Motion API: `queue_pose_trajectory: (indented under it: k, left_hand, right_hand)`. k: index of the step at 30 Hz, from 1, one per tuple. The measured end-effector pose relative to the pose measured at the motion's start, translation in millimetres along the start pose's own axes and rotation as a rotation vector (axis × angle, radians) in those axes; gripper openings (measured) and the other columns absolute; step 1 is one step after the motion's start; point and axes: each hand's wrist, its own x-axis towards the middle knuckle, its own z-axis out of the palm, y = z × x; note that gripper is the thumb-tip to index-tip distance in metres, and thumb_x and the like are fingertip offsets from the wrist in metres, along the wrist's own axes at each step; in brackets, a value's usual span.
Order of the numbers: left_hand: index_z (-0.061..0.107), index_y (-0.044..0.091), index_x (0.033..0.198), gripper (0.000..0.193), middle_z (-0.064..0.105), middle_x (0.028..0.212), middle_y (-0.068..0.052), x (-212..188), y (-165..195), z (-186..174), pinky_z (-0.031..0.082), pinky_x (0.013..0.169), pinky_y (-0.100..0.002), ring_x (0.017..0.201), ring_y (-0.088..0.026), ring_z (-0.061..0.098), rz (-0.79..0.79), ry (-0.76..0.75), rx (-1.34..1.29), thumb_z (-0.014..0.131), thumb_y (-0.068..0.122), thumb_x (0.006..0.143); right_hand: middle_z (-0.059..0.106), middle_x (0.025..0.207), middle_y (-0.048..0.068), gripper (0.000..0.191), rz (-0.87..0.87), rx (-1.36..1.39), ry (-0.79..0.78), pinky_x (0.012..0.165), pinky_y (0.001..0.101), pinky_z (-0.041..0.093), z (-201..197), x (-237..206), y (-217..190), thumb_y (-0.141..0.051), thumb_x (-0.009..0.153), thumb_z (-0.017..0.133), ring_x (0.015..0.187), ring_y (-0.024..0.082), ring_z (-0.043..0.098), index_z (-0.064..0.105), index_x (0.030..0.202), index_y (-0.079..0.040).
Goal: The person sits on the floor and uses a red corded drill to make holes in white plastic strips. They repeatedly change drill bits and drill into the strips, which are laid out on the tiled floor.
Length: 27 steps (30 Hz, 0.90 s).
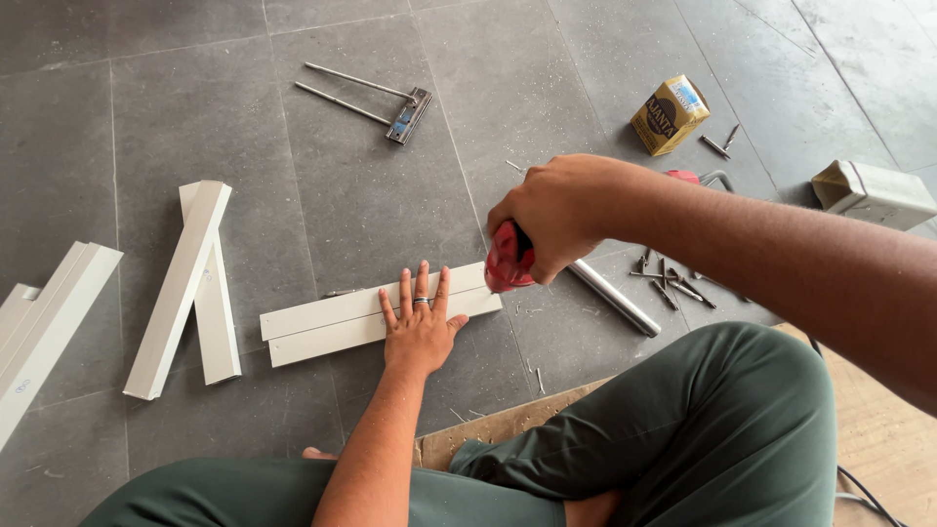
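Note:
My left hand [420, 317] lies flat, fingers spread, pressing on a white flat profile strip [322, 320] that lies on the grey tiled floor. A ring is on one finger. My right hand [556, 210] is closed around the red handle of a tool [506, 262], held upright with its tip at the right end of the strip. The tool's tip is hidden by the handle and hand.
More white profile pieces [185, 283] lie to the left, and others [44, 327] at the far left. A metal rod bracket [390, 102] lies behind. A steel tube [615, 298], loose screws [673, 283], a yellow box [669, 115] and a pale box [874, 193] sit right. My knees in green trousers [703, 429] are below.

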Motion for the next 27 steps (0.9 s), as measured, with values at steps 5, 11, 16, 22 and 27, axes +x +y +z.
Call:
queue_pose_trajectory:
  k: [5, 11, 16, 22, 27]
  left_hand:
    - [-0.005, 0.030, 0.163, 0.079, -0.009, 0.172, -0.004, -0.6, 2.0, -1.4, -0.009, 0.122, -0.060, 0.157, -0.030, -0.011, -0.005, -0.011, 0.000, 0.024, 0.064, 0.099]
    - [-0.005, 0.029, 0.163, 0.079, -0.009, 0.172, -0.005, 1.8, 2.7, -2.3, -0.008, 0.122, -0.061, 0.156, -0.030, -0.011, -0.004, -0.006, 0.014, 0.024, 0.065, 0.099]
    - [-0.005, 0.029, 0.163, 0.079, -0.009, 0.172, -0.005, 0.7, 1.9, -0.6, -0.008, 0.122, -0.061, 0.156, -0.030, -0.011, -0.007, -0.005, 0.013, 0.023, 0.065, 0.099]
    - [-0.005, 0.030, 0.163, 0.078, -0.009, 0.172, -0.004, 2.2, 3.0, -2.4, -0.009, 0.122, -0.060, 0.156, -0.029, -0.011, -0.004, 0.000, 0.004, 0.023, 0.064, 0.099]
    - [-0.006, 0.029, 0.163, 0.078, -0.011, 0.171, -0.004, 0.4, 3.7, -4.0, -0.009, 0.122, -0.060, 0.156, -0.029, -0.012, -0.009, -0.034, 0.001, 0.023, 0.064, 0.100]
  right_hand:
    - [0.077, 0.086, 0.004, 0.065, 0.006, 0.022, 0.004, 0.073, 0.0394, 0.060, -0.6, -1.9, 2.9, -0.034, 0.064, 0.081, 0.081, 0.024, 0.075, 0.067, 0.127, -0.030]
    - [0.078, 0.086, 0.004, 0.063, 0.009, 0.017, -0.002, 0.073, 0.0387, 0.059, -2.3, -1.6, 4.2, -0.032, 0.065, 0.080, 0.081, 0.024, 0.075, 0.069, 0.126, -0.030]
    - [0.077, 0.087, 0.004, 0.065, 0.004, 0.008, 0.004, 0.073, 0.0385, 0.060, -0.3, -2.1, 3.6, -0.034, 0.064, 0.081, 0.082, 0.023, 0.075, 0.068, 0.127, -0.031]
    - [0.078, 0.087, 0.004, 0.062, 0.005, 0.018, 0.000, 0.074, 0.0389, 0.060, 0.1, -4.7, 6.4, -0.035, 0.065, 0.081, 0.082, 0.024, 0.075, 0.069, 0.126, -0.031]
    - [0.078, 0.088, 0.003, 0.064, 0.024, 0.047, 0.003, 0.073, 0.0394, 0.060, 0.3, -5.0, 5.1, -0.033, 0.062, 0.082, 0.082, 0.024, 0.075, 0.069, 0.125, -0.031]
